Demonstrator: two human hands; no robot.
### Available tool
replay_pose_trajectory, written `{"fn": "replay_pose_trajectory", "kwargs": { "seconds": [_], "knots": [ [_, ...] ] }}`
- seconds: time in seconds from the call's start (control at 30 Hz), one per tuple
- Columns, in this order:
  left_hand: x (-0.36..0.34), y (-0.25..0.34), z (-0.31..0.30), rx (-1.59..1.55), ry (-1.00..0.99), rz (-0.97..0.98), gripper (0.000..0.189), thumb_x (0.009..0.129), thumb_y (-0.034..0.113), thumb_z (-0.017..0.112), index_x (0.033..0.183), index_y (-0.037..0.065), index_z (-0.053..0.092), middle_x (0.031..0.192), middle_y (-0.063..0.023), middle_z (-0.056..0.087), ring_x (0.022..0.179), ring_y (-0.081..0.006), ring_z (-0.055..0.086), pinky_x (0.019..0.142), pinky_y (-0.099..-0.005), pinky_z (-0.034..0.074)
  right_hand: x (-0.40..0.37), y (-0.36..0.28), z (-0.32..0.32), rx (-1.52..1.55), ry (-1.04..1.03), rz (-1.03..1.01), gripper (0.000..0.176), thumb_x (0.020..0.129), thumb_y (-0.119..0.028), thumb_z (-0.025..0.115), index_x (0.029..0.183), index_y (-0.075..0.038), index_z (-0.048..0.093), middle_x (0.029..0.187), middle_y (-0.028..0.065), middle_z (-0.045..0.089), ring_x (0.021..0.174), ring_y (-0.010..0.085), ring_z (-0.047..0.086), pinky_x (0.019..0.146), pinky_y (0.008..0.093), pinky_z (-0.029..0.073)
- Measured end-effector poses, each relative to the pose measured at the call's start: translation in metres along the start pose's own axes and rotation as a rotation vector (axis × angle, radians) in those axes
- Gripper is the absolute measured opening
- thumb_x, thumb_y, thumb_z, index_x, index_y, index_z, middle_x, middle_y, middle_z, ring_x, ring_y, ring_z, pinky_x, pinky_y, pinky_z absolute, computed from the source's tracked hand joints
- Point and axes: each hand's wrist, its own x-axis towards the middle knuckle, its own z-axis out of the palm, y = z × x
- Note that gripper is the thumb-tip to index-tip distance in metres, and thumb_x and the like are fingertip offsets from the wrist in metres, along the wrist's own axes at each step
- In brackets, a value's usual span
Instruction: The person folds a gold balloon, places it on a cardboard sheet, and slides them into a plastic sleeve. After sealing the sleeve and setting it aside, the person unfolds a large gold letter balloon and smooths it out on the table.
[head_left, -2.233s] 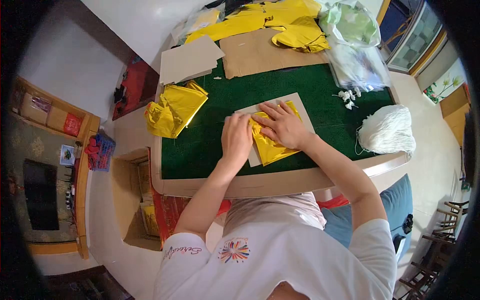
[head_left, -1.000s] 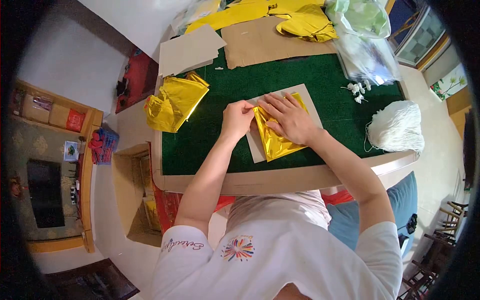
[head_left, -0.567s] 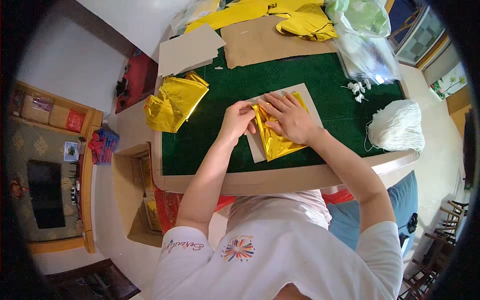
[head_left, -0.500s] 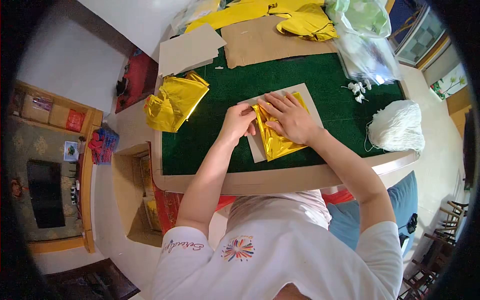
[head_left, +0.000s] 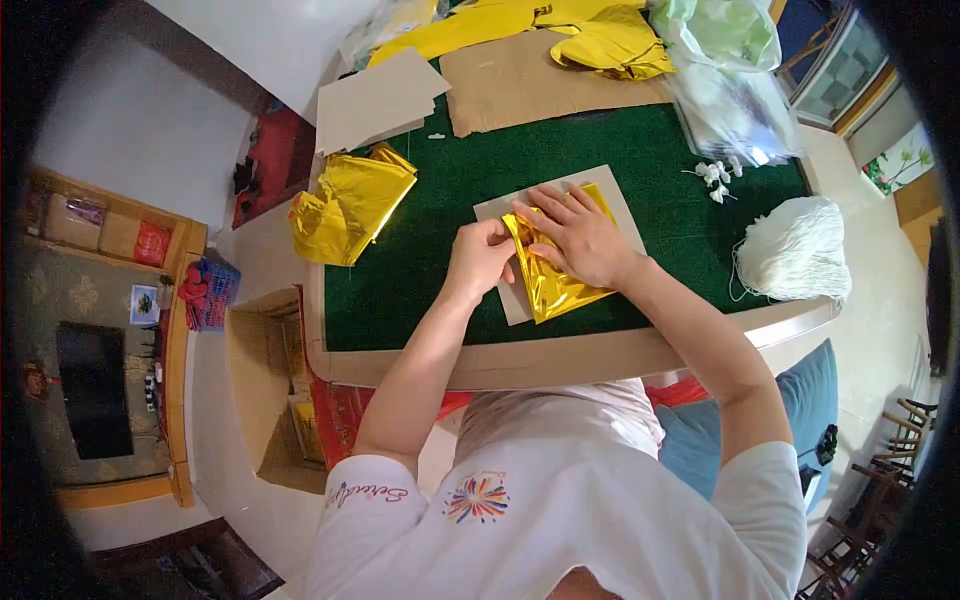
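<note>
A folded sheet of shiny gold foil (head_left: 560,297) lies on a grey cardboard square (head_left: 617,190) near the table's front edge. My right hand (head_left: 583,240) rests flat on the foil, fingers stretched toward its far side. At the foil's left edge, my left hand (head_left: 482,262) has its thumb and fingers pinched on the upper left corner. Its fingertips are partly hidden behind that edge. The cardboard shows beyond the foil at the top, right and lower left.
Crumpled gold foil (head_left: 350,205) lies at left, below stacked grey cardboard sheets (head_left: 375,100). Brown cardboard (head_left: 500,85) and more gold foil (head_left: 615,42) lie at the back. Plastic bags (head_left: 725,100), white plastic pieces (head_left: 717,178) and white yarn (head_left: 795,250) are at right.
My left hand has shifted slightly right with the pinched foil edge, which now stands a little more raised. My right hand stays flat in nearly the same place.
</note>
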Motion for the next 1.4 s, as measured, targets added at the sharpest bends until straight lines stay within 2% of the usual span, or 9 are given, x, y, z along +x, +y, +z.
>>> {"fn": "replay_pose_trajectory", "kwargs": {
  "seconds": [0.23,0.37,0.63,0.87,0.97,1.07,1.13,1.23,1.4],
  "knots": [
    [-0.013,0.011,-0.003,-0.405,-0.066,-0.237,0.023,0.093,0.024,0.055,0.089,0.001,0.06,0.065,-0.0017,0.058,0.042,-0.0091,0.053,0.035,-0.0205,0.035,-0.001,0.0,0.001,0.016,-0.014,0.013,0.056,0.092,-0.037,0.048,0.142,-0.014,0.036,0.141,0.0144,0.04,0.134,0.0307,0.033,0.11,0.05,0.022],
    [0.0,-0.011,-0.005,-0.201,-0.121,-0.111,0.024,0.093,0.024,0.056,0.088,0.001,0.06,0.068,-0.0027,0.058,0.041,-0.0089,0.051,0.035,-0.0207,0.035,0.0,-0.001,0.001,0.051,0.006,0.028,0.053,0.092,-0.036,0.048,0.141,-0.016,0.038,0.142,0.0139,0.038,0.134,0.0307,0.033,0.11,0.0506,0.022],
    [-0.003,-0.004,0.009,-0.169,0.076,-0.092,0.034,0.091,0.011,0.054,0.119,0.0,0.039,0.074,-0.0102,0.06,0.039,-0.0135,0.054,0.031,-0.024,0.036,0.0,-0.001,0.0,0.027,-0.005,-0.004,0.043,0.093,-0.038,0.045,0.134,-0.024,0.048,0.14,0.0145,0.042,0.134,0.029,0.034,0.11,0.0526,0.022],
    [-0.011,0.004,0.011,-0.105,0.098,-0.063,0.036,0.091,0.008,0.053,0.122,0.0,0.036,0.082,-0.016,0.061,0.039,-0.0172,0.058,0.031,-0.0264,0.039,0.0,-0.002,-0.001,0.013,-0.025,0.014,0.044,0.094,-0.039,0.044,0.135,-0.025,0.046,0.142,0.0133,0.04,0.134,0.0297,0.033,0.11,0.0528,0.021],
    [-0.016,0.008,0.007,0.114,0.026,-0.043,0.04,0.091,0.01,0.054,0.125,0.0,0.035,0.083,-0.0173,0.062,0.047,-0.0242,0.062,0.042,-0.0322,0.048,0.0,-0.002,-0.001,-0.001,-0.06,0.026,0.045,0.094,-0.039,0.044,0.137,-0.025,0.045,0.144,0.0126,0.037,0.136,0.0296,0.031,0.111,0.0531,0.02],
    [-0.022,0.008,0.01,0.603,0.162,0.057,0.041,0.088,0.013,0.058,0.124,0.002,0.041,0.097,-0.0189,0.062,0.077,-0.0291,0.067,0.061,-0.0387,0.053,0.0,-0.004,-0.004,-0.006,-0.062,0.023,0.045,0.094,-0.039,0.044,0.137,-0.025,0.045,0.144,0.0127,0.037,0.136,0.0295,0.03,0.111,0.0529,0.02],
    [-0.032,0.01,0.014,0.967,0.323,0.47,0.038,0.086,0.014,0.059,0.12,0.001,0.049,0.114,-0.0173,0.058,0.106,-0.0294,0.056,0.078,-0.0407,0.05,0.0,-0.003,-0.004,-0.001,-0.058,0.019,0.045,0.094,-0.04,0.044,0.136,-0.024,0.046,0.144,0.0129,0.037,0.136,0.0294,0.03,0.111,0.0527,0.02],
    [-0.024,-0.016,0.017,1.088,0.413,0.757,0.033,0.085,0.012,0.059,0.115,0.0,0.055,0.123,-0.014,0.053,0.115,-0.0266,0.049,0.085,-0.0391,0.046,0.0,-0.002,-0.001,-0.022,-0.049,0.001,0.045,0.093,-0.039,0.045,0.136,-0.023,0.047,0.144,0.0132,0.037,0.136,0.0294,0.03,0.111,0.0516,0.019],
    [-0.024,-0.025,0.017,1.121,0.416,0.745,0.036,0.086,0.017,0.058,0.115,-0.003,0.055,0.12,-0.0139,0.054,0.115,-0.0277,0.048,0.091,-0.0414,0.04,0.0,-0.002,-0.001,-0.02,-0.037,-0.008,0.046,0.093,-0.035,0.046,0.136,-0.018,0.047,0.143,0.0133,0.038,0.135,0.0291,0.031,0.111,0.0505,0.02]
  ]
}}
